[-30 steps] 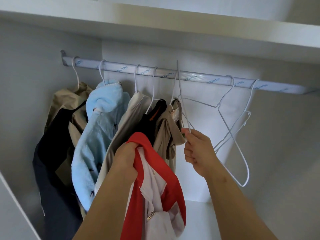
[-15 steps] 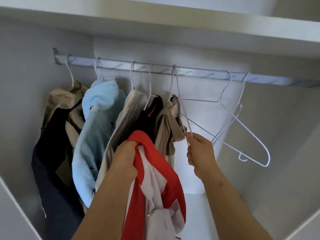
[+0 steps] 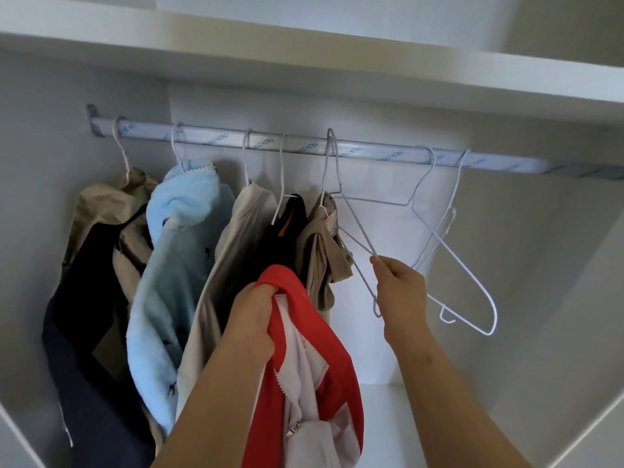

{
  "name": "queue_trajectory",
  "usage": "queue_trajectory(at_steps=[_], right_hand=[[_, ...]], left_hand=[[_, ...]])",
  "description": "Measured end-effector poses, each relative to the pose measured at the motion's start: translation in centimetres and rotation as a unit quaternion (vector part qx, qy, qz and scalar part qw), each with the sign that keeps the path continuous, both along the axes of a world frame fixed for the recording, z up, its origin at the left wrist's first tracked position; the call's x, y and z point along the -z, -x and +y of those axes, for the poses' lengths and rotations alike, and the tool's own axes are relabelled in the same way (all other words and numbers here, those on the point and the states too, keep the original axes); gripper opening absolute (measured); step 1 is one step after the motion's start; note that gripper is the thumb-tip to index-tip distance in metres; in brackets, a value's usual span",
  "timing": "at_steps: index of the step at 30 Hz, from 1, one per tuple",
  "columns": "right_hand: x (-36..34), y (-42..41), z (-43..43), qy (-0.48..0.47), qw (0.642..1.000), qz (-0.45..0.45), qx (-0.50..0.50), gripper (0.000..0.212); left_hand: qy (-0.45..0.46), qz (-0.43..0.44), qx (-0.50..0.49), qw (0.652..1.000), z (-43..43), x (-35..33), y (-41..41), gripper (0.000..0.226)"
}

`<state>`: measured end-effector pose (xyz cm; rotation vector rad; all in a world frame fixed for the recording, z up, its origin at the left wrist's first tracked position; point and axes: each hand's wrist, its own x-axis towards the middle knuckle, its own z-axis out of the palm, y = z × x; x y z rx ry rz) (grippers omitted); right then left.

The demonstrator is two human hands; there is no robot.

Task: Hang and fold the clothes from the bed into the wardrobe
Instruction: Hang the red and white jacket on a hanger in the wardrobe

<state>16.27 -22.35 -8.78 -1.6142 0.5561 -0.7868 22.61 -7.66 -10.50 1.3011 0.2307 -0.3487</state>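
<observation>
Seemingly five garments (image 3: 182, 238) hung on rail (image 3: 378, 154); left hand (image 3: 253, 319) grips unhung red-white jacket (image 3: 317, 352); right hand (image 3: 400, 292) pinches wire hanger (image 3: 360, 231).

The wardrobe rail (image 3: 371, 153) bears repeated blue lettering reading "…ANG HONG".

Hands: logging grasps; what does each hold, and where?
Left hand grips the red jacket by its bunched edge; right hand pinches a white wire hanger on its sloping arm.
</observation>
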Motion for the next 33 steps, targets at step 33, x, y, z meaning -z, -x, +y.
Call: queue_trajectory(at_steps=[33], right_hand=[[2.3,0.0,-4.6,-0.038,0.994,-0.019,0.102,0.033]], left_hand=[[-0.037,-0.013,0.042,0.998,-4.7,0.3,-0.7,0.035]])
